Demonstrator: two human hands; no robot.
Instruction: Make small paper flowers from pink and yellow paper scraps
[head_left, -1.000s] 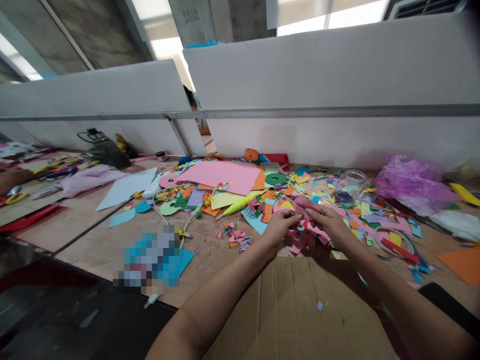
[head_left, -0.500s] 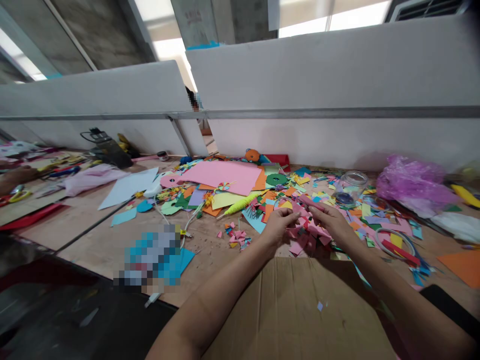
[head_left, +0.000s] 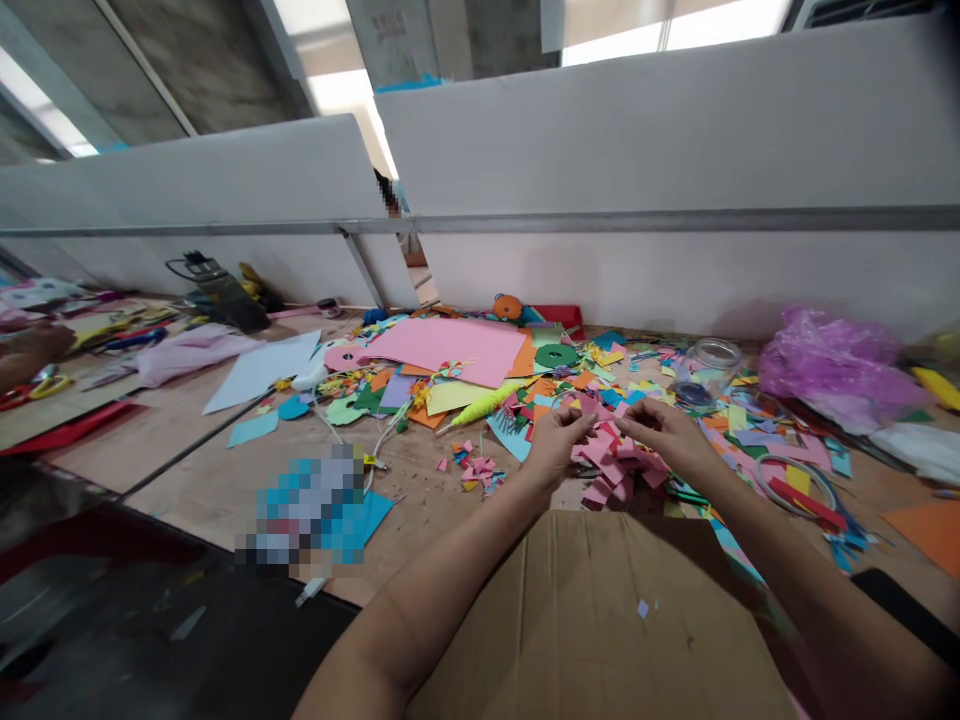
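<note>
Both my hands are over a heap of small pink paper pieces (head_left: 611, 475) on the table, a short distance apart. My left hand (head_left: 556, 445) is closed in a pinch, thumb and forefinger on a bit of pink paper at the left of the heap. Opposite it, my right hand (head_left: 664, 432) is also pinched, its fingertips at a pink paper piece; the exact edges blur into the heap. Below my hands lies a sheet of brown cardboard (head_left: 600, 610) with a small pale scrap on it. A yellow-green pen-like tool (head_left: 487, 404) rests left of my hands.
A large pink sheet (head_left: 457, 345), coloured scraps and a green paper ring (head_left: 556, 356) lie behind. To the right are a clear jar (head_left: 712, 365), a purple plastic bag (head_left: 829, 360) and a coiled ring (head_left: 799, 480). A dark bottle (head_left: 225, 295) and another person's hand (head_left: 34, 350) are left.
The pink strip that stuck up from my right fingers has come down between my hands. My right hand has shifted slightly to the right. The view has tilted a little.
</note>
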